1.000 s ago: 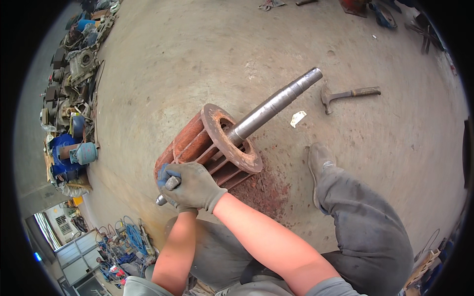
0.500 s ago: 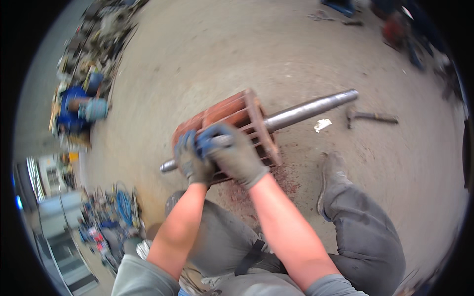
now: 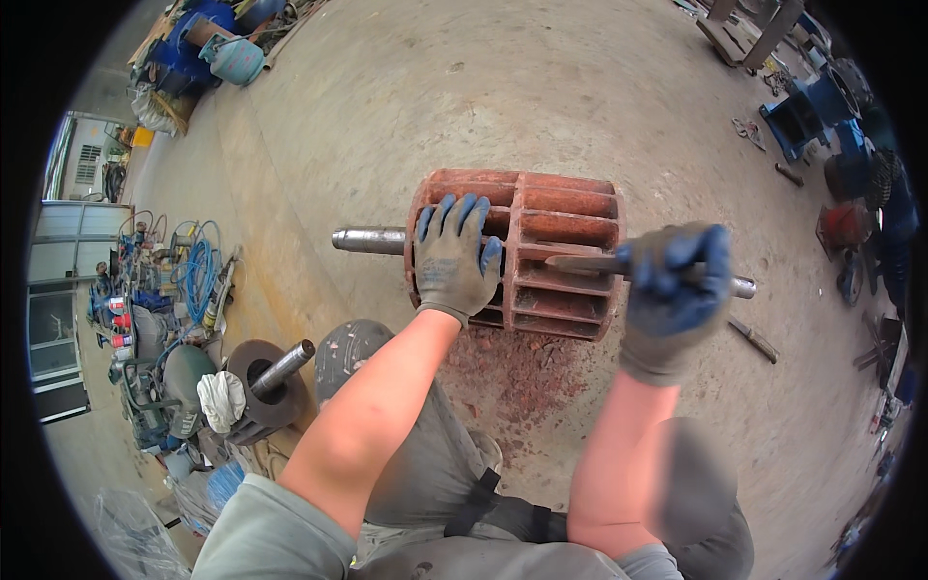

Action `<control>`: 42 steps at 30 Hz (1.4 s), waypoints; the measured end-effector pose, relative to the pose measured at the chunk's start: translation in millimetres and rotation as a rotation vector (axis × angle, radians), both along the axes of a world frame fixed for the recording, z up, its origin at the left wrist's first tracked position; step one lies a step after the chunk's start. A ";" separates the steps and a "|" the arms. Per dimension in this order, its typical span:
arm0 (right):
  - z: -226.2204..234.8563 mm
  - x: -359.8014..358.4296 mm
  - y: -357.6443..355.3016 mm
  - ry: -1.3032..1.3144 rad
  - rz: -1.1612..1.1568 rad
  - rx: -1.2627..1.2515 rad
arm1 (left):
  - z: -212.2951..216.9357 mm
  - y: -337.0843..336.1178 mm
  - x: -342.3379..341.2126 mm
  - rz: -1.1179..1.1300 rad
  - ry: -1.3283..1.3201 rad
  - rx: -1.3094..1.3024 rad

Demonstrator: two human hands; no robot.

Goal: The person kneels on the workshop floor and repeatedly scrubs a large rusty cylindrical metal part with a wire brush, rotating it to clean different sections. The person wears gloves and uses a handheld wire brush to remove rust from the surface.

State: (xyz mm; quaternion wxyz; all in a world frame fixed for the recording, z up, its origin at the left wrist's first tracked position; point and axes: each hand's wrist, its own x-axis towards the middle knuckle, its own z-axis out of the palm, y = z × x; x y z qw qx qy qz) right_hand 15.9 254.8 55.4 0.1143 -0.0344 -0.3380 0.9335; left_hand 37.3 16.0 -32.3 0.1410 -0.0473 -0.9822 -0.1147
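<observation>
The right hand hides the handle of the tool. The left hand covers part of the rusty rotor.

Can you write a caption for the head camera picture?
Gloved left hand steadies a rusty rotor; right hand holds a tool.

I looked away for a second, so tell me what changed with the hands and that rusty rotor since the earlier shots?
The rusty red slotted rotor turned from tilted with its steel shaft pointing up-right to lying level, crosswise. The left hand moved from the shaft end onto the drum. The right hand now grips a thin metal tool against the slots. The rotor remains on the concrete floor over rust debris.
</observation>
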 end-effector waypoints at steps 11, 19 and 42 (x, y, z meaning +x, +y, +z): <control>-7.1 3.7 -10.4 0.040 -0.095 -0.031 | 3.0 1.1 3.9 0.016 -0.019 0.021; -56.9 12.7 -13.3 -0.010 -0.121 -0.167 | 5.2 3.9 6.0 0.034 -0.008 -0.010; -44.2 11.4 -13.2 0.146 0.046 0.141 | 2.4 2.8 7.5 0.021 -0.010 -0.013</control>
